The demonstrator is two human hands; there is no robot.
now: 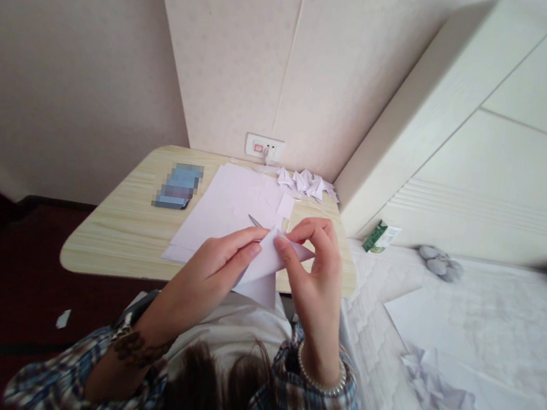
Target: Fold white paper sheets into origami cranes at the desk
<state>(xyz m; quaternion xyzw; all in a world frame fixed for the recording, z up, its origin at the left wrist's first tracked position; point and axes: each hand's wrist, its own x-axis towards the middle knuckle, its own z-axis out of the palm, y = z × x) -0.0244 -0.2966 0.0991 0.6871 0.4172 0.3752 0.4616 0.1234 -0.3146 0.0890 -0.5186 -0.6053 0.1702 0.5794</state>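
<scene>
Across a pale wood-grain table [113,231] lie flat white paper sheets [235,193]. Near its edge, the left hand [226,255] and right hand [317,261] pinch folded white paper [267,263], thumbs against fingers.

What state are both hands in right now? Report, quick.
Left hand: closed, holding the folded paper.
Right hand: closed, pinching the same paper.

Table [112,237]: phone [178,186], paper stack [223,205], folded shapes [301,182] | Bed [370,312]: green-white box [380,237], loose sheets [423,315] | Floor [8,264]: white scrap [63,318]
</scene>
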